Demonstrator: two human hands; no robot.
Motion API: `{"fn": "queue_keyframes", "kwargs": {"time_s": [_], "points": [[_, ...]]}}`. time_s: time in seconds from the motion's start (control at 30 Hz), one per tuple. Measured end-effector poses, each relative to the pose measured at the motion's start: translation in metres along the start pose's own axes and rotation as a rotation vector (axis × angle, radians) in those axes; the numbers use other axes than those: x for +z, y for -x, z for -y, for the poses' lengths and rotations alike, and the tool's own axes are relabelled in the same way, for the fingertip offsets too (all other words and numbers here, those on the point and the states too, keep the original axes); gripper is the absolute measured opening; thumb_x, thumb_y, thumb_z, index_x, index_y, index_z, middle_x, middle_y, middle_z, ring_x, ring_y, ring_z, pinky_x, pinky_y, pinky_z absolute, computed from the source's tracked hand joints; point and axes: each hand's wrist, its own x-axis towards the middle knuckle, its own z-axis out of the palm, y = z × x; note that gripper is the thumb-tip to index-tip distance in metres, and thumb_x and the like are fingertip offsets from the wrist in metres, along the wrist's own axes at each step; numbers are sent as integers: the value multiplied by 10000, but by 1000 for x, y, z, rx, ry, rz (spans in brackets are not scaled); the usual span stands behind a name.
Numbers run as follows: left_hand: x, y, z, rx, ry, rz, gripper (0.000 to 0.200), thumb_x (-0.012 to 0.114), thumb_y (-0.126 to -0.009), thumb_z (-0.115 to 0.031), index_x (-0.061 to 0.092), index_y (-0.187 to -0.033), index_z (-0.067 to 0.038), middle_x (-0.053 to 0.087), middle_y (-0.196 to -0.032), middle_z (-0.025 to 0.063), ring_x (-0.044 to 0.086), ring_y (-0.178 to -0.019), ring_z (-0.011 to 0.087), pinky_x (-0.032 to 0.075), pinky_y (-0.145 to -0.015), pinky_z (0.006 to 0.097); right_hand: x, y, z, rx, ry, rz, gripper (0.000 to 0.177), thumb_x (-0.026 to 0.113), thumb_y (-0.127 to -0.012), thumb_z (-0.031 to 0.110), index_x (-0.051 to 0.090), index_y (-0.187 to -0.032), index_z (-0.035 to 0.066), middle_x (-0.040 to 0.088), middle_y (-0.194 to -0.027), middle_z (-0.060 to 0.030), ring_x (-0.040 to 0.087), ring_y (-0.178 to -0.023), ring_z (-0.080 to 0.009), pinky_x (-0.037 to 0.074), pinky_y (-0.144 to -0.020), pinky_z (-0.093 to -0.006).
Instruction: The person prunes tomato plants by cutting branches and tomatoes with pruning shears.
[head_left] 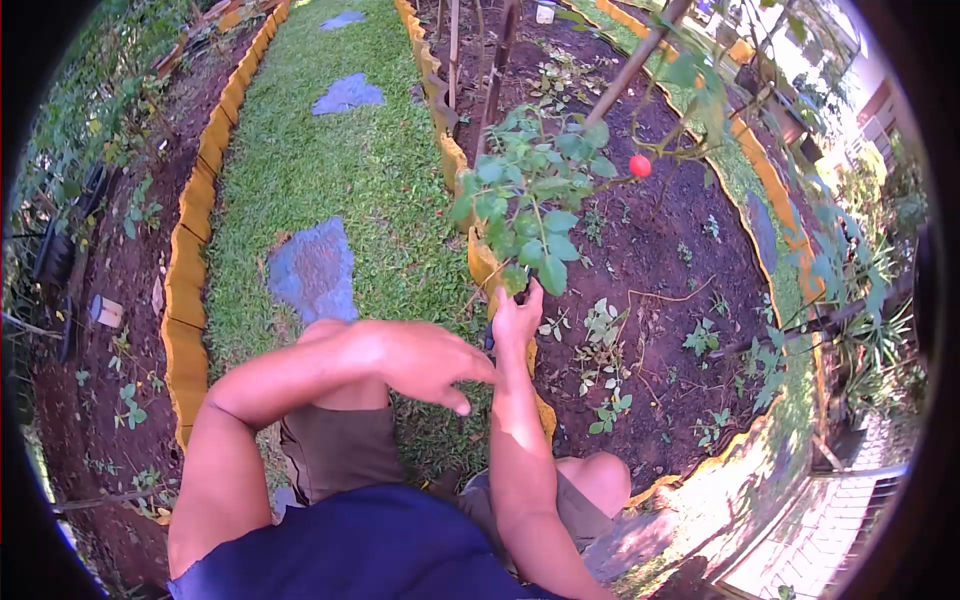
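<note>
My right hand (517, 318) is closed, its fingers pinched at the lower end of a leafy green tomato shoot (548, 190). The leaves spread above and partly cover the fingertips. A small dark piece shows at the fingers, too little of it to name. Across my right wrist reaches my left hand (430, 365), fingers stretched out and thumb apart, with nothing in it. A red tomato (640, 165) hangs on a thin stem right of the shoot.
Wooden stakes (640, 62) rise from the dark soil bed (650, 260). Wavy yellow edging (185, 275) lines the beds. Between them runs a grass path (390, 180) with flat stepping stones (322, 270). A pale cylinder (105, 311) lies in the left bed.
</note>
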Motion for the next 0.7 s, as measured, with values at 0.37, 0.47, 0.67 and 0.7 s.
{"fn": "queue_keyframes", "kwargs": {"time_s": [0.37, 0.47, 0.67, 0.7], "points": [[-50, -11, 220, -200, 595, -1135, 562, 665, -969, -296, 466, -1423, -32, 660, -1230, 135, 686, -923, 163, 557, -831, 344, -15, -21, 33, -217, 535, 126, 369, 687, -849, 259, 632, -1106, 0, 687, -996, -166, 636, -936, -330, 479, -878, -435], [-56, -60, 242, -88, 921, -1185, 591, 648, -990, -359, 439, -1430, -26, 628, -1257, 126, 684, -911, 171, 557, -790, 337, -5, -27, 60, -303, 606, 137, 376, 696, -841, 236, 618, -1126, 4, 674, -956, -141, 626, -896, -281, 480, -858, -428], [-61, -109, 252, 79, 997, -1263, 436, 718, -947, -224, 545, -1294, -25, 658, -1072, 56, 642, -782, 87, 531, -669, 255, -8, -59, 50, -475, 835, 94, 545, 704, -871, 146, 504, -1347, -28, 638, -981, -103, 611, -859, -209, 506, -793, -360], [-62, -107, 250, 86, 1034, -1229, 381, 718, -942, -194, 569, -1252, -28, 662, -1015, 37, 634, -768, 75, 525, -660, 248, -9, -62, 47, -446, 806, 94, 581, 700, -873, 137, 474, -1385, -20, 634, -995, -102, 604, -860, -194, 506, -788, -344]]}}
